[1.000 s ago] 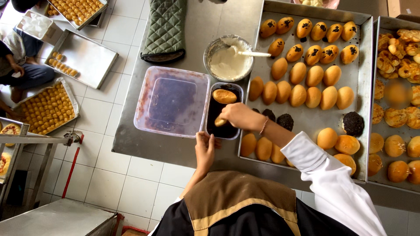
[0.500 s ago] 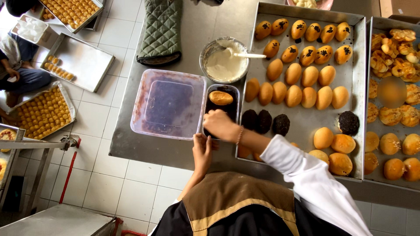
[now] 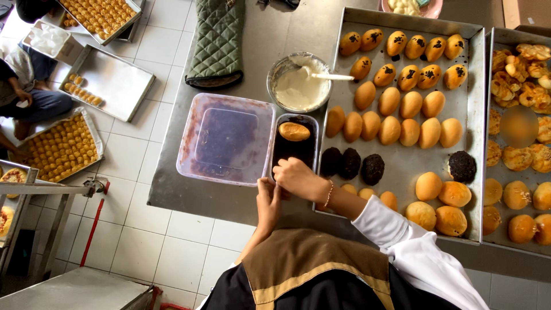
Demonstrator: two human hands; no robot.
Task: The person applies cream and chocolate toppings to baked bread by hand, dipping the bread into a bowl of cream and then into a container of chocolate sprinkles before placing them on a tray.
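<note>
Right hand (image 3: pixel 295 177) curled over near end of dark tub (image 3: pixel 294 148); left hand (image 3: pixel 267 201) just below, touching; cannot tell what either grips. Bun (image 3: pixel 294 131) lies in tub's far end, long axis crosswise to tub. Risk: nudged tub slides off table edge (image 3: pixel 189 204).

You look straight down from one head-worn camera, fairly high above a steel table (image 3: pixel 241 201); your own head fills 6 o'clock, a baking tray (image 3: pixel 402 166) lies at 3 o'clock.
</note>
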